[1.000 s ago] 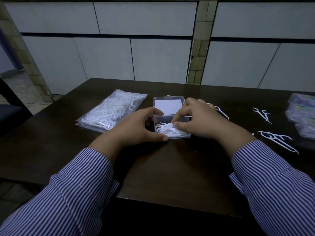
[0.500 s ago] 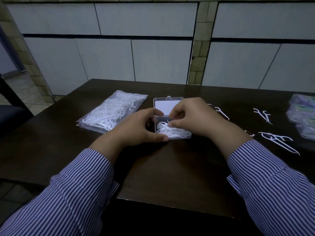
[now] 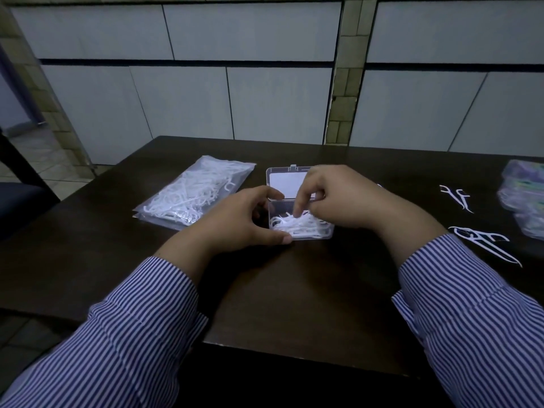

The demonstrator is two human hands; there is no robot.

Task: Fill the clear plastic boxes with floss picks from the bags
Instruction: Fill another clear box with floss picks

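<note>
A bag [image 3: 194, 195] of white floss picks is lying flat on the dark worktop [image 3: 288, 290] at about ten o'clock from the box [image 3: 300, 222], its long axis running from seven toward one o'clock. Nothing is standing between bag and box except the left hand [image 3: 235, 222].

That hand is curling round the box's left end, thumb lying along the near wall and a finger reaching over the far corner, so it is gripping the box. The box is sitting at the middle of the worktop, long axis running nine to three o'clock, its lid [image 3: 287, 182] lying open and flat toward twelve. White picks [image 3: 294, 223] are lying tangled inside, mostly lengthwise.

The right hand [image 3: 341, 198] is hovering over the box's right half, fingers bent downward, one fingertip dipping into the pile; whether it is pinching a pick I cannot tell, as the knuckles are covering the grip. This hand is also hiding the lid's right corner and the box's far right wall.

At three o'clock, loose picks [image 3: 456, 195] are lying well apart from the box, with another cluster [image 3: 482, 242] nearer. At the right edge a blurred stack of bags [image 3: 524, 198] is being cut off by the frame.
</note>
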